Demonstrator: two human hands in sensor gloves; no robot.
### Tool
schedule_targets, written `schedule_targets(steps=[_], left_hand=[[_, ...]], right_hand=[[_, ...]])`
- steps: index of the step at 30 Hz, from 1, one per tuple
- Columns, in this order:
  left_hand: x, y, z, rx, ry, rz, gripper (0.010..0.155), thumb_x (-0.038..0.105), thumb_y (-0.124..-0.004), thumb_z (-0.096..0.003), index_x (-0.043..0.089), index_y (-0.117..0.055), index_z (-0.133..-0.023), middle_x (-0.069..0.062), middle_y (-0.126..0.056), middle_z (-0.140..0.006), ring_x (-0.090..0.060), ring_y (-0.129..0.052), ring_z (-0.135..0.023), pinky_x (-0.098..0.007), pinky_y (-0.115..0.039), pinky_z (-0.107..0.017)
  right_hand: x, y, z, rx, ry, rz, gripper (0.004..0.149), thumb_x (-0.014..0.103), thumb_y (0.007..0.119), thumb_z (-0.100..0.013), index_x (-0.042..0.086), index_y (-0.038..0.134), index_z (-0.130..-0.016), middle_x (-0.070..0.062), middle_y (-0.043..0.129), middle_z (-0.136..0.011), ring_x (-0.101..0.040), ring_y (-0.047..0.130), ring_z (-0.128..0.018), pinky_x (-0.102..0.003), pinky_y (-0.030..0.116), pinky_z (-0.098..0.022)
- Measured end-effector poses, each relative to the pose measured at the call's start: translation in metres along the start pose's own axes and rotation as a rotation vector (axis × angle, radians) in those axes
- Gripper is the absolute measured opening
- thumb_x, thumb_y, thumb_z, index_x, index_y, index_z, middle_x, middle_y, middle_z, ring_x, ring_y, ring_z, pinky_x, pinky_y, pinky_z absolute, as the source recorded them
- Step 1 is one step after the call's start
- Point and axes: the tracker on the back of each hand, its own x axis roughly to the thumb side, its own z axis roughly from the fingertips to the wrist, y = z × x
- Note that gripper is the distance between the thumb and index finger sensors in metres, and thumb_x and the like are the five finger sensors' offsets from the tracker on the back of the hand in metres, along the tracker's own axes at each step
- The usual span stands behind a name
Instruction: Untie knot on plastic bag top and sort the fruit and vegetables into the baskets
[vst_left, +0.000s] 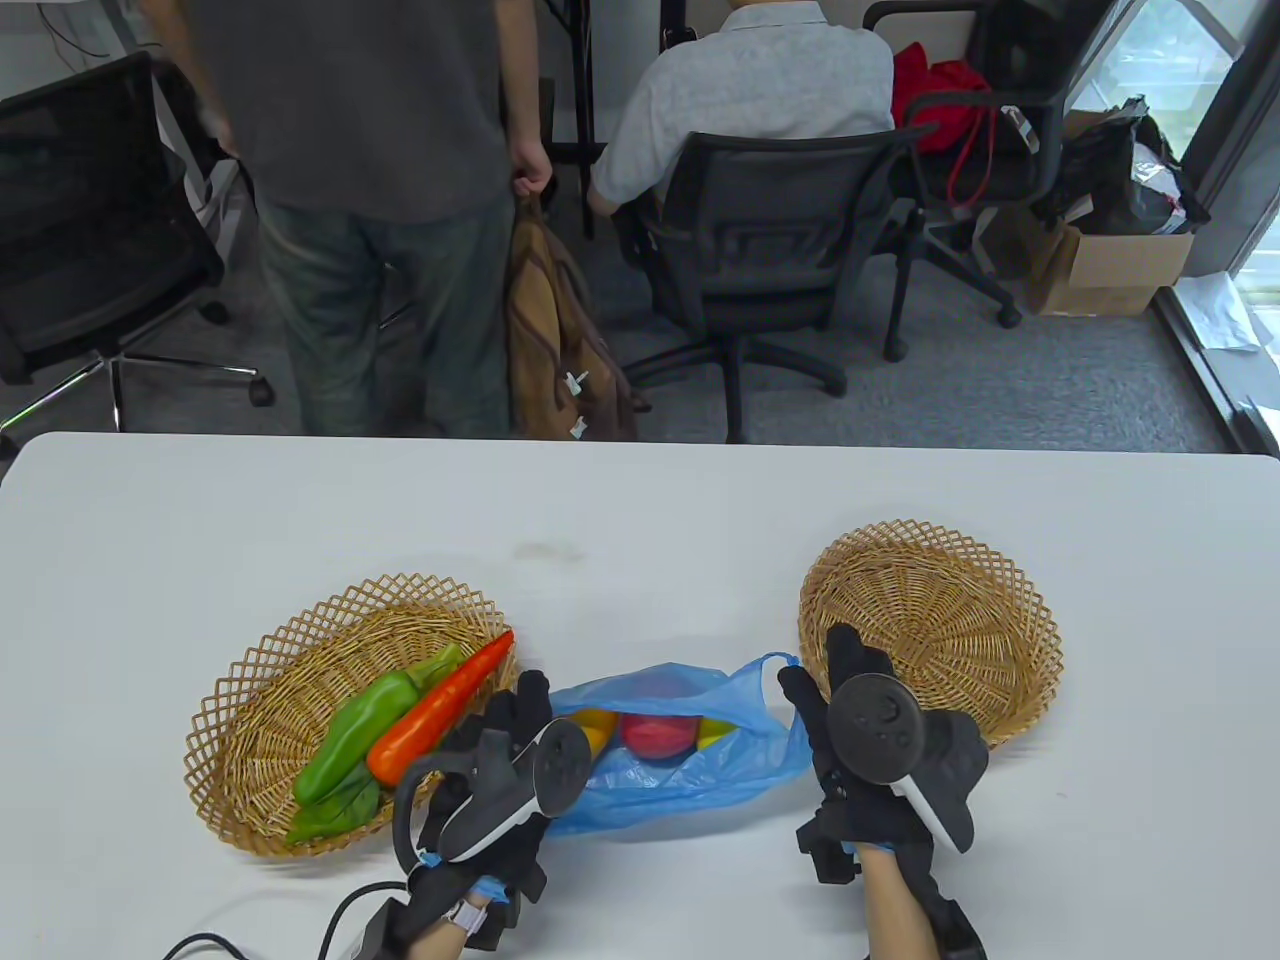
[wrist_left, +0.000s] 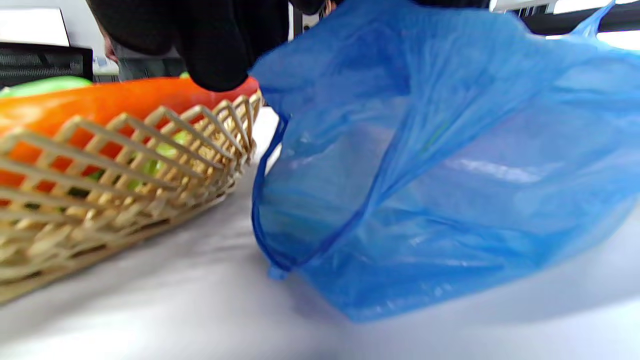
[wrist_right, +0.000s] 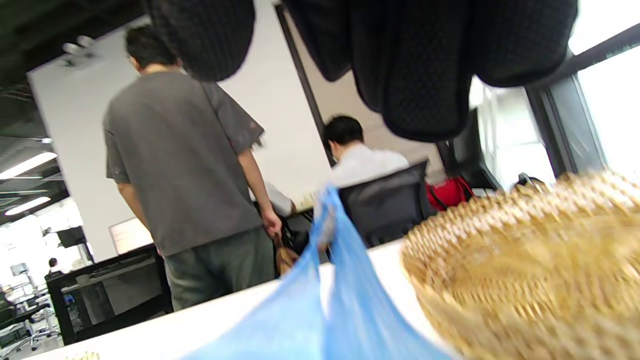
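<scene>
A blue plastic bag (vst_left: 700, 775) lies open between two wicker baskets, with a red apple (vst_left: 658, 735) and yellow fruit (vst_left: 592, 728) inside it. The left basket (vst_left: 250, 720) holds an orange carrot (vst_left: 440, 715) and green peppers (vst_left: 365, 725). The right basket (vst_left: 930, 610) is empty. My left hand (vst_left: 520, 705) sits between the carrot and the bag's left rim, and its fingers (wrist_left: 210, 50) hold nothing. My right hand (vst_left: 825, 670) stands with straight fingers (wrist_right: 415, 75) beside the bag's loose handle (wrist_right: 325, 210), apart from it.
Beyond the table's far edge (vst_left: 640, 440) a standing person (vst_left: 380, 200) holds a brown bag, and a seated person (vst_left: 760, 90) occupies an office chair. The white tabletop stretches bare behind the baskets.
</scene>
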Motion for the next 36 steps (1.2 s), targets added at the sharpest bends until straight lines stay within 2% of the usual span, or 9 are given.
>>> schedule_targets(steps=[3, 9, 12, 14, 16, 19, 24, 29, 36], left_hand=[[-0.003, -0.002, 0.001, -0.040, 0.012, 0.017, 0.086, 0.053, -0.066, -0.0570, 0.005, -0.033, -0.120, -0.025, -0.061, -0.113, -0.040, -0.082, -0.092, -0.060, -0.070, -0.068], [-0.010, -0.005, 0.002, -0.105, 0.010, 0.101, 0.087, 0.051, -0.067, -0.0571, 0.003, -0.031, -0.120, -0.025, -0.061, -0.113, -0.040, -0.082, -0.092, -0.059, -0.071, -0.068], [-0.010, -0.008, 0.001, -0.135, 0.003, 0.110, 0.088, 0.050, -0.068, -0.0569, 0.002, -0.030, -0.120, -0.025, -0.061, -0.113, -0.040, -0.082, -0.092, -0.059, -0.071, -0.068], [-0.009, -0.011, 0.000, -0.157, 0.002, 0.106, 0.090, 0.050, -0.069, -0.0567, 0.001, -0.027, -0.119, -0.025, -0.060, -0.113, -0.040, -0.081, -0.093, -0.059, -0.070, -0.069], [-0.008, -0.013, -0.001, -0.175, -0.003, 0.096, 0.092, 0.050, -0.070, -0.0563, -0.001, -0.024, -0.119, -0.026, -0.058, -0.114, -0.040, -0.080, -0.094, -0.059, -0.069, -0.070], [-0.007, -0.017, -0.003, -0.192, -0.005, 0.072, 0.097, 0.049, -0.071, -0.0555, -0.003, -0.019, -0.118, -0.026, -0.054, -0.115, -0.041, -0.077, -0.096, -0.060, -0.067, -0.071], [-0.003, -0.023, -0.006, -0.212, -0.008, 0.045, 0.099, 0.049, -0.072, -0.0551, -0.004, -0.017, -0.118, -0.027, -0.052, -0.115, -0.041, -0.076, -0.097, -0.060, -0.067, -0.071], [-0.003, -0.024, -0.006, -0.220, -0.006, 0.036, 0.099, 0.049, -0.072, -0.0549, -0.004, -0.018, -0.118, -0.027, -0.052, -0.115, -0.041, -0.075, -0.097, -0.060, -0.067, -0.071], [-0.005, -0.026, -0.007, -0.233, -0.001, 0.032, 0.099, 0.049, -0.072, -0.0548, -0.004, -0.018, -0.118, -0.026, -0.052, -0.115, -0.041, -0.075, -0.097, -0.060, -0.066, -0.071]], right_hand=[[0.030, -0.003, 0.008, -0.002, -0.114, -0.032, 0.055, 0.032, 0.072, -0.059, -0.003, 0.071, -0.102, -0.037, 0.074, -0.093, -0.044, 0.086, -0.069, -0.063, 0.072, -0.052], [0.076, 0.032, 0.014, 0.227, -0.273, -0.130, 0.044, 0.029, 0.073, -0.059, 0.002, 0.082, -0.092, -0.032, 0.085, -0.085, -0.039, 0.094, -0.061, -0.056, 0.079, -0.045], [0.088, 0.060, 0.014, 0.378, -0.276, -0.107, 0.043, 0.028, 0.073, -0.058, 0.001, 0.084, -0.090, -0.033, 0.087, -0.082, -0.039, 0.096, -0.059, -0.056, 0.080, -0.044], [0.092, 0.080, 0.013, 0.491, -0.219, -0.006, 0.044, 0.027, 0.072, -0.059, -0.001, 0.084, -0.091, -0.034, 0.087, -0.083, -0.041, 0.095, -0.061, -0.058, 0.079, -0.045], [0.093, 0.094, 0.010, 0.546, -0.164, 0.121, 0.048, 0.029, 0.071, -0.060, -0.003, 0.082, -0.094, -0.037, 0.084, -0.086, -0.045, 0.093, -0.064, -0.060, 0.077, -0.048], [0.091, 0.110, 0.001, 0.523, -0.111, 0.261, 0.057, 0.032, 0.070, -0.060, -0.009, 0.073, -0.101, -0.042, 0.076, -0.093, -0.051, 0.087, -0.071, -0.065, 0.072, -0.052], [0.094, 0.131, -0.015, 0.580, -0.054, 0.260, 0.075, 0.037, 0.066, -0.062, -0.018, 0.048, -0.110, -0.050, 0.058, -0.101, -0.063, 0.070, -0.081, -0.073, 0.060, -0.058], [0.104, 0.148, -0.029, 0.571, -0.014, 0.346, 0.083, 0.042, 0.062, -0.063, -0.018, 0.034, -0.113, -0.052, 0.050, -0.103, -0.067, 0.062, -0.085, -0.075, 0.055, -0.060], [0.107, 0.165, -0.041, 0.571, -0.010, 0.385, 0.084, 0.044, 0.062, -0.062, -0.012, 0.030, -0.115, -0.052, 0.043, -0.106, -0.070, 0.054, -0.088, -0.078, 0.049, -0.061]])
